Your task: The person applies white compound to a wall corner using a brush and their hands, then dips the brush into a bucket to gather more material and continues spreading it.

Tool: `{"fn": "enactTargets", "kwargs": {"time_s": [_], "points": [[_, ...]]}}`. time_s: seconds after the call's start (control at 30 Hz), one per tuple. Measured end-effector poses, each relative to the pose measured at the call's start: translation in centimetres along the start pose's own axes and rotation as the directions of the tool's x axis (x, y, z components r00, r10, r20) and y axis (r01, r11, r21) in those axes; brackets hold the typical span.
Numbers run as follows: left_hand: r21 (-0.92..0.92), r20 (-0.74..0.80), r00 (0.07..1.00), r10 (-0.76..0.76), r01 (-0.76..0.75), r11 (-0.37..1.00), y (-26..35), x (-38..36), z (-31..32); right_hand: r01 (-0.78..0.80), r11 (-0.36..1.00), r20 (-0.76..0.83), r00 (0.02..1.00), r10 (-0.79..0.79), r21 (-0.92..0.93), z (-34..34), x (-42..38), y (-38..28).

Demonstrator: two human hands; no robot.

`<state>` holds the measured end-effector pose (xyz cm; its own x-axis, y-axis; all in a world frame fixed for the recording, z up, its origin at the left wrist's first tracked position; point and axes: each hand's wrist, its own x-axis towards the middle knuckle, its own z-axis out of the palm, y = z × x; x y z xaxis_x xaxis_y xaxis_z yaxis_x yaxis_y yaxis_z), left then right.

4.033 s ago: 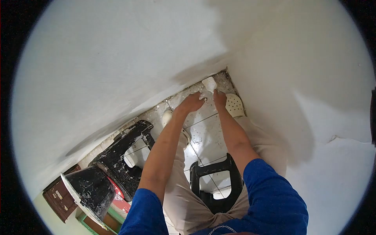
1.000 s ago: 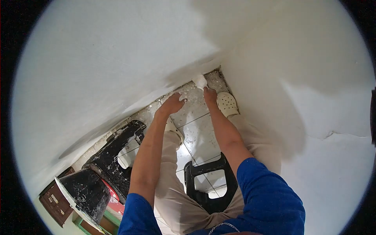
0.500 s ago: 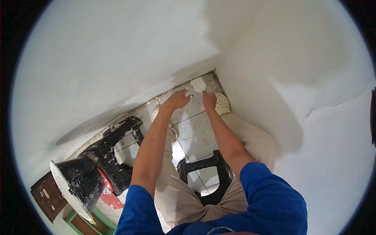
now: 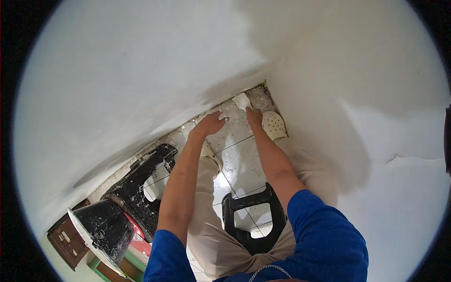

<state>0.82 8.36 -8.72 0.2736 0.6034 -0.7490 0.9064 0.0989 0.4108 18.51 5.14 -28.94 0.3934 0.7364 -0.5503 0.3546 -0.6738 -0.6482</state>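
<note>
My right hand (image 4: 254, 117) is closed on the handle of a white scraper (image 4: 242, 101), whose broad blade is near the foot of the wall by the corner. Left of it, my left hand (image 4: 212, 123) is bent over the floor close to the wall, with a small whitish lump (image 4: 223, 116) at its fingertips. White spots and crumbs lie on the grey tiled floor (image 4: 239, 160) around both hands. A cream perforated clog (image 4: 274, 124) is just right of my right hand, and another clog (image 4: 212, 157) is below my left hand.
Pale walls (image 4: 155, 56) meet at the corner ahead. A black stool (image 4: 230, 204) stands between my legs. To the left are a second black stool (image 4: 162, 152) smeared with white, a black bucket (image 4: 105, 225), a brown plastic object (image 4: 68, 242) and a green-edged frame (image 4: 101, 270).
The view has shifted slightly, moving the stools and bucket right and down in the picture. My left hand stays beside the wall, and the scraper is still in my right hand, tilted a little differently.
</note>
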Motion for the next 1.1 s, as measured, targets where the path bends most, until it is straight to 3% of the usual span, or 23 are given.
{"fn": "enactTargets", "kwargs": {"time_s": [0.03,0.17,0.53,0.63,0.73,0.83,0.93,1.03,1.1], "points": [[0.011,0.015,1.000,-0.005,0.005,1.000,0.0,0.2,0.0,-0.112,0.993,0.034,0.993,0.111,0.046,0.2,0.0,-0.4],[-0.009,-0.003,1.000,-0.026,0.026,1.000,-0.4,0.6,0.9,0.143,0.962,-0.035,0.987,-0.155,-0.232,1.1,0.7,0.8],[-0.027,-0.034,0.999,0.019,-0.020,0.999,-0.8,0.9,0.9,0.211,0.944,-0.064,0.970,-0.233,-0.253,2.6,1.0,1.6],[-0.041,-0.013,1.000,0.011,-0.011,0.999,-0.9,0.8,0.9,0.112,0.967,-0.080,0.988,-0.133,-0.228,3.5,1.4,1.7],[-0.040,-0.009,1.000,0.002,-0.002,0.999,-0.7,0.7,0.8,-0.170,0.984,-0.187,0.969,0.159,-0.045,4.1,1.2,0.6],[-0.050,-0.011,1.000,-0.002,0.002,0.999,-0.9,0.9,0.9,-0.028,0.955,0.156,0.985,0.078,-0.296,1.5,-0.1,-1.4],[-0.040,-0.014,1.000,-0.006,0.006,0.999,-1.4,1.5,1.2,0.080,0.935,0.041,0.997,-0.070,-0.345,1.8,-0.6,-1.5],[-0.021,-0.024,1.000,0.007,-0.008,1.000,-1.6,1.5,1.3,0.086,0.926,-0.035,0.994,-0.106,-0.368,2.2,-0.3,-1.6],[-0.006,-0.016,1.000,0.021,-0.021,1.000,-1.6,1.4,1.2,0.064,0.967,-0.050,0.996,-0.079,-0.247,1.9,-0.2,-2.1]]}}
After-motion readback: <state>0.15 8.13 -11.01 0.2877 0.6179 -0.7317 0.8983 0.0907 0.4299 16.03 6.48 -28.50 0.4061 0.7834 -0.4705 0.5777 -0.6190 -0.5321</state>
